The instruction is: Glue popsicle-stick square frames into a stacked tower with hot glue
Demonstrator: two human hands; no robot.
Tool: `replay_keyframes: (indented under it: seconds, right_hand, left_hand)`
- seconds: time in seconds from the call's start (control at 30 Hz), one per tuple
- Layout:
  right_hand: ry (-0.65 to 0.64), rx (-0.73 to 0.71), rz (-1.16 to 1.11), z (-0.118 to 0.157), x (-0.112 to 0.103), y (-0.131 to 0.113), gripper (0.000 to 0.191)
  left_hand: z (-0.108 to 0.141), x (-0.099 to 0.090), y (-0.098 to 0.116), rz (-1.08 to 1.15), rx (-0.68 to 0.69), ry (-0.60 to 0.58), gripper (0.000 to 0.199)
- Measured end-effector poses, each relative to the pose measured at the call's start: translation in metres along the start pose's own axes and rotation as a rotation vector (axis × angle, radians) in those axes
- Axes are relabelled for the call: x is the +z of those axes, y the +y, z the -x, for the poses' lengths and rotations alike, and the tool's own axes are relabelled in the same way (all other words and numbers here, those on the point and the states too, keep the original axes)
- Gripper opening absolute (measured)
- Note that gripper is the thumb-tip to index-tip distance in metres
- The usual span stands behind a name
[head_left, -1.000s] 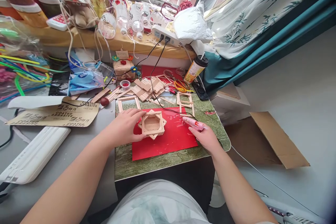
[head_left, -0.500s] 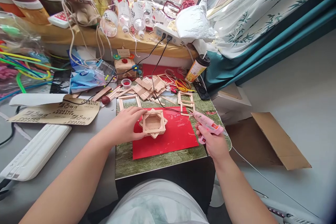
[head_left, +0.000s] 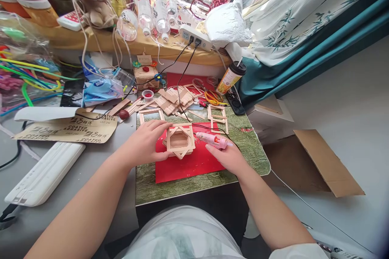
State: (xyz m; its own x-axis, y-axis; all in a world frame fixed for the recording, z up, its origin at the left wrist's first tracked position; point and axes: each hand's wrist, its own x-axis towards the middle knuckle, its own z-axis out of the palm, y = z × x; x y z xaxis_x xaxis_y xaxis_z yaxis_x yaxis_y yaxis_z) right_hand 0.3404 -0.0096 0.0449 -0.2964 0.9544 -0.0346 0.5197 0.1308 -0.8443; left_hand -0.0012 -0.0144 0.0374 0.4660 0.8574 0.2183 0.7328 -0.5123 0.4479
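A small box of stacked popsicle-stick frames [head_left: 181,153], each layer turned against the one below, stands on a red sheet [head_left: 170,172]. My left hand [head_left: 151,142] grips its left side, thumb at the near edge and fingers at the far one. In my right hand [head_left: 229,156] is a pink hot glue gun [head_left: 212,139], its nozzle pointing left at the box's right edge. Whether the nozzle touches the wood I cannot tell. The fingers under the glue gun are partly hidden.
Loose popsicle sticks [head_left: 174,101] are heaped behind the sheet. Square stick frames [head_left: 218,119] lie to the right, near scissors [head_left: 213,97] and a lidded drink cup [head_left: 231,77]. The glue gun's black cord [head_left: 181,77] runs up to a power strip [head_left: 194,37]. Sandpaper [head_left: 69,127] lies left.
My right hand has brought the glue gun leftward, from the sheet's right edge to beside the stick box. My left hand keeps its hold on the box.
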Motion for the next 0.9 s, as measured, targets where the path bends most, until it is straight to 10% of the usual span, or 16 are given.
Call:
replay_keyframes:
  seconds: [0.9]
  right_hand:
    - [-0.093,0.148,0.064,-0.012,0.005,-0.019,0.038]
  left_hand:
    - [0.001,0.003,0.007,0.066,-0.034,-0.039,0.084]
